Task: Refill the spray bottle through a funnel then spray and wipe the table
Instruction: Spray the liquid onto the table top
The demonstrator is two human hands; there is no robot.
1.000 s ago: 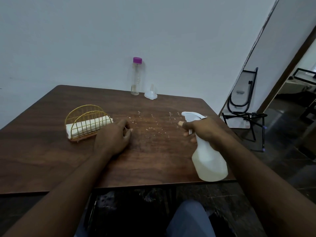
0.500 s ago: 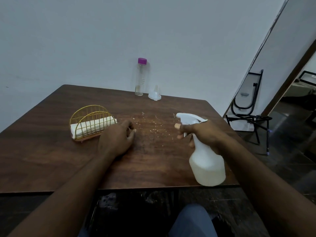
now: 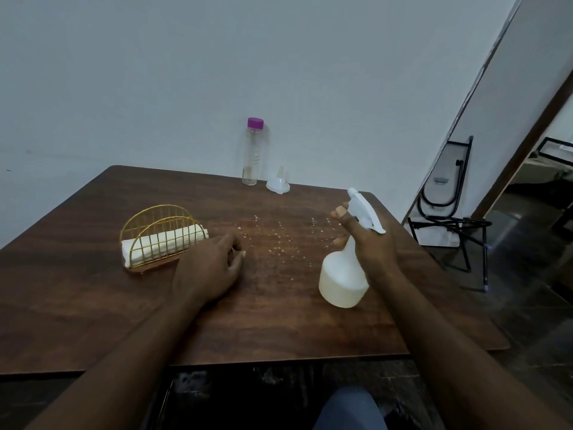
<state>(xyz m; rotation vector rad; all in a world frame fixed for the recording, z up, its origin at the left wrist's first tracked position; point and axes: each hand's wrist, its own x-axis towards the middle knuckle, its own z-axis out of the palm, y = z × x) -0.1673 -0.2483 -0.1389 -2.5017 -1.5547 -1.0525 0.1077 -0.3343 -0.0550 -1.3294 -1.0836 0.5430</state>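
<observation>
My right hand (image 3: 370,240) grips the neck of a white spray bottle (image 3: 342,282), fingers on the trigger, nozzle pointing up and left. The bottle is held tilted over the brown wooden table (image 3: 93,305). My left hand (image 3: 210,268) rests on the table with loosely curled fingers and holds nothing. Small pale crumbs or droplets (image 3: 279,240) are scattered between the hands. A white folded cloth (image 3: 164,245) lies in a gold wire holder (image 3: 155,221) to the left. At the back stand a clear bottle with a purple cap (image 3: 252,153) and a small clear funnel (image 3: 278,183), upside down.
The table's back edge meets a white wall. To the right, off the table, a black metal frame (image 3: 449,225) leans by a doorway. My knee (image 3: 350,408) shows below the table's front edge.
My right hand has lifted the spray bottle and swung its base left over the table, tilting the nozzle upward. My left hand has stayed in place.
</observation>
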